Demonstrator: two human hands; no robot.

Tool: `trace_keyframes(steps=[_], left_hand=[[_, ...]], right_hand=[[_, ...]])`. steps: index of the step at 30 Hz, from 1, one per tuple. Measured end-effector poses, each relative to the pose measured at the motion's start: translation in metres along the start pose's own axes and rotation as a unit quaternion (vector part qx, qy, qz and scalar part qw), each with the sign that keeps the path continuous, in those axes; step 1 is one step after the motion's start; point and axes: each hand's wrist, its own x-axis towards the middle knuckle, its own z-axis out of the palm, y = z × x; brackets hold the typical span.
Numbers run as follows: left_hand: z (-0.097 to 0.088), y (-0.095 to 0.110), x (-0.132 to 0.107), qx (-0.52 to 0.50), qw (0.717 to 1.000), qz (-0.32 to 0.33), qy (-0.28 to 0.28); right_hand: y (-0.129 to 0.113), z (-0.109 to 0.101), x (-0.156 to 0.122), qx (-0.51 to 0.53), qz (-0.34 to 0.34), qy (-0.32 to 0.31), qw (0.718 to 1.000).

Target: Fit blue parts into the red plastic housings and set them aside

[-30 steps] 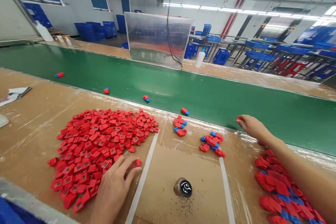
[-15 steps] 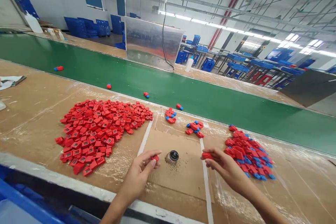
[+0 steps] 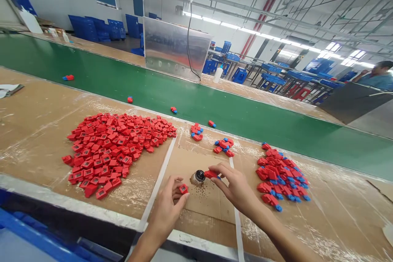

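Bench: cardboard-covered workbench [image 3: 39, 123] alongside a green conveyor belt [image 3: 245, 131].
Right hand [image 3: 236, 186]: thumb and fingers pressed together, pinching a red-and-blue piece [image 3: 211, 174] just beside a black-lidded jar [image 3: 199, 176].
Left hand [image 3: 166, 211]: fingers curled, their tips at a red block [image 3: 183, 188] on the cardboard; cannot tell whether it is gripped.
Blue-fitted so far: heap of red-and-blue pieces [image 3: 279, 176] on the bench, right of both hands, plus two small clusters [image 3: 223, 146] near the belt's edge.
Apparently left to do: much larger heap of bare red blocks [image 3: 113, 147], left of the hands.

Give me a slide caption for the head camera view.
Right hand pinching a red-and-blue part beside a black-lidded jar, left hand at a red piece, red pile nearby.
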Motion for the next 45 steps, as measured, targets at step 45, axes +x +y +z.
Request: trace_keyframes(steps=[45], left_hand=[[0.004,-0.006,-0.002,-0.110,0.982,-0.019,-0.155]], right_hand=[[-0.030,0.013,-0.012,0.127,0.050,-0.056,0.989]])
